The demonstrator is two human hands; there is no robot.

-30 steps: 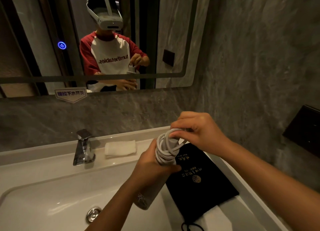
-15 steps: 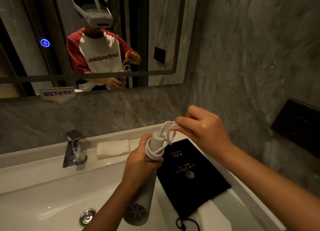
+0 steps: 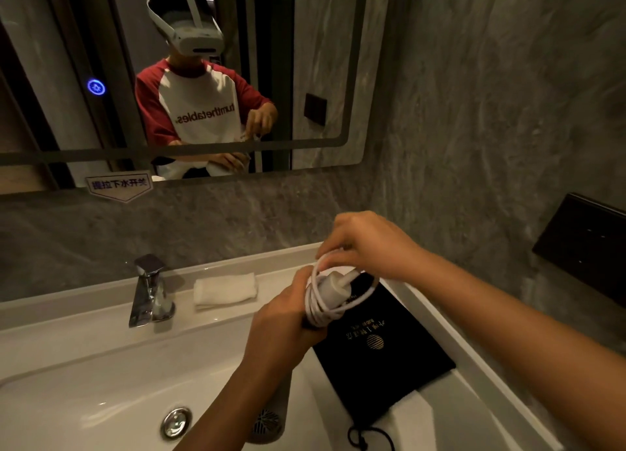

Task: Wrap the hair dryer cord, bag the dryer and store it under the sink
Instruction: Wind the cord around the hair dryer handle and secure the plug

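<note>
My left hand (image 3: 283, 322) grips the handle of a white hair dryer (image 3: 271, 420), held over the sink with its vented head pointing down. The white cord (image 3: 325, 306) is coiled in several loops around the top of the handle. My right hand (image 3: 367, 244) pinches a loop of the cord just above the coil, beside the plug end (image 3: 337, 283). A flat black drawstring bag (image 3: 379, 345) with gold print lies on the right side of the sink counter, under and right of the hands, its drawstring (image 3: 364, 437) hanging at the near end.
The white sink basin (image 3: 101, 383) has a chrome drain (image 3: 175, 423) and a chrome faucet (image 3: 149, 291) at the back. A folded white towel (image 3: 225, 289) lies behind the basin. A mirror (image 3: 305, 61) fills the wall above. A black wall panel (image 3: 586, 244) sits on the right wall.
My right hand has carried the cord loop down and around the handle end, adding to the coil. The left hand keeps its grip; the camera view has shifted slightly.
</note>
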